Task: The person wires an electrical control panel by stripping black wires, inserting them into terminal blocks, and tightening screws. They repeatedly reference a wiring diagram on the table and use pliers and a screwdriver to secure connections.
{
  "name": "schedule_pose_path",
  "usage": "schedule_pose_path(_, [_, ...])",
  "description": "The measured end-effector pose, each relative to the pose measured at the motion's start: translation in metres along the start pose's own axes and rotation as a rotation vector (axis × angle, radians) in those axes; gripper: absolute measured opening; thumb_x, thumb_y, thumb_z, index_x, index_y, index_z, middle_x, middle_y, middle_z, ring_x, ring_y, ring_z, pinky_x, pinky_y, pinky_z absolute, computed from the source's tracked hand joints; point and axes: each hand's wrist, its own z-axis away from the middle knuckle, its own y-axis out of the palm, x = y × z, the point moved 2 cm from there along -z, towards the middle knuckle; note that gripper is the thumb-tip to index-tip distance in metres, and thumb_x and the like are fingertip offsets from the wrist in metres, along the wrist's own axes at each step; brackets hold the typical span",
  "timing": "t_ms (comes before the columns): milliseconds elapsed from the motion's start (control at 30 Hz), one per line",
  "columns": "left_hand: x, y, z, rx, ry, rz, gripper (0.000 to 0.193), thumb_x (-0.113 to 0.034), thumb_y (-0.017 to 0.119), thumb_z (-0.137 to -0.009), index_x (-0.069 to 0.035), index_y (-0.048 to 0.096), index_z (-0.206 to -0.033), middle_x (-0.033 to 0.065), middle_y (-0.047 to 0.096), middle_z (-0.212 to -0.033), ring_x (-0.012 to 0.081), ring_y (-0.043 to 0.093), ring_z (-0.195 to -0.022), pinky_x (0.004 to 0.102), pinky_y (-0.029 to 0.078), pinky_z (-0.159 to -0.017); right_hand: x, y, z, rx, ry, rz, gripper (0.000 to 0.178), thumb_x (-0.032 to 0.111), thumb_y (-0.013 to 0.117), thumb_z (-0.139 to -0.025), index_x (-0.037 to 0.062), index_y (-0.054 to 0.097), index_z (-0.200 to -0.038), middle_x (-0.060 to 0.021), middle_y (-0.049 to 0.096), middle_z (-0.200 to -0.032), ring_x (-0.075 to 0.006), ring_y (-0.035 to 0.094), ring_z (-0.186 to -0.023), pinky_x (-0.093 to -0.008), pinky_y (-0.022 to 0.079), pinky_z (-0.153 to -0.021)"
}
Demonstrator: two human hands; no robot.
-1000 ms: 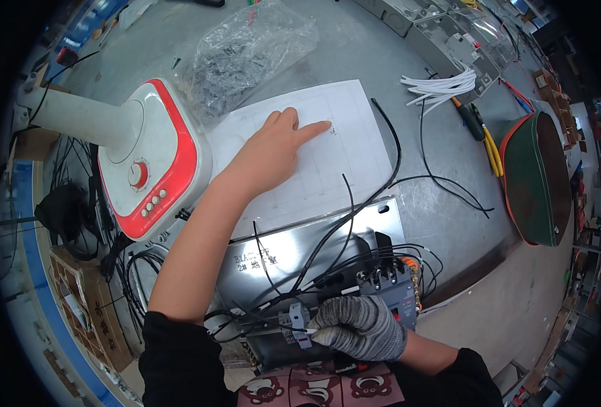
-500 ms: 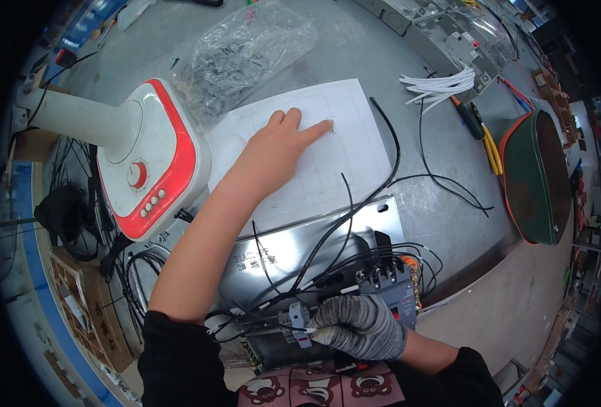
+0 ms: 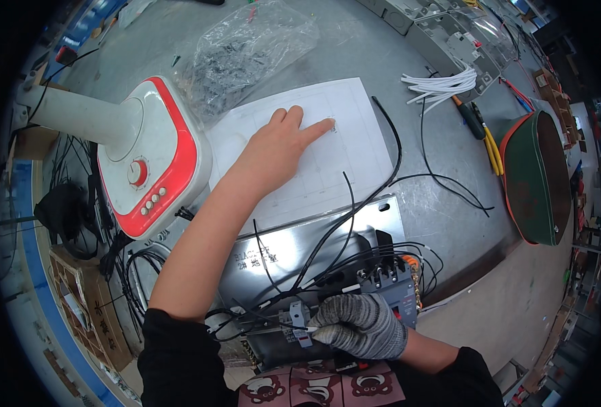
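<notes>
Hands apart. Left hand (image 3: 273, 156), bare: index finger stretched out over the paper (image 3: 355, 163), other fingers curled, nothing gripped. Right hand (image 3: 365, 329), in grey knit glove, sits at five o'clock from it, thumb and finger pinched on a white-tipped wire (image 3: 311, 330) just beside a small grey block (image 3: 299, 314). Paper lies at twelve o'clock from the shiny metal plate (image 3: 287, 244). Around paper: knobbed stand (image 3: 121, 183) at nine, plastic bag (image 3: 246, 61) at eleven, white wires (image 3: 443, 85) at two.

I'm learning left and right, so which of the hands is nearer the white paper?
Left. The bare left hand is over the white paper; the gloved right hand is off it, close to the person's shirt.
</notes>
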Motion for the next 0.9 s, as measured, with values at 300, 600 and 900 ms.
schedule_pose_path(300, [0.004,0.003,0.000,-0.018,0.009,0.055,0.068,0.011,0.046,-0.078,-0.020,0.048,-0.139,0.0107,0.049,-0.107,0.0260,0.049,-0.107,0.0351,0.046,-0.092,-0.003,0.002,0.002,-0.022,0.000,-0.003,0.027,0.027,0.066,-0.090,0.0067,0.066,-0.108,-0.0096,0.069,-0.100,-0.0251,0.069,-0.091,-0.0338,0.056,-0.080])
schedule_pose_path(600, [0.003,0.001,-0.001,-0.012,0.011,0.065,0.066,0.011,0.047,-0.078,-0.019,0.049,-0.137,0.0107,0.050,-0.108,0.0258,0.049,-0.108,0.0347,0.046,-0.092,0.000,0.000,0.000,-0.004,-0.020,-0.007,0.026,0.026,0.065,-0.091,0.0070,0.066,-0.108,-0.0094,0.069,-0.101,-0.0252,0.069,-0.091,-0.0342,0.056,-0.081])
schedule_pose_path(900, [0.011,0.005,-0.002,-0.065,0.053,0.084,0.058,0.011,0.049,-0.075,-0.005,0.048,-0.131,0.0119,0.048,-0.113,0.0282,0.048,-0.110,0.0372,0.046,-0.096,-0.001,0.000,-0.001,-0.019,-0.027,-0.009,0.026,0.026,0.065,-0.091,0.0067,0.066,-0.109,-0.0094,0.069,-0.101,-0.0246,0.069,-0.092,-0.0343,0.056,-0.082])
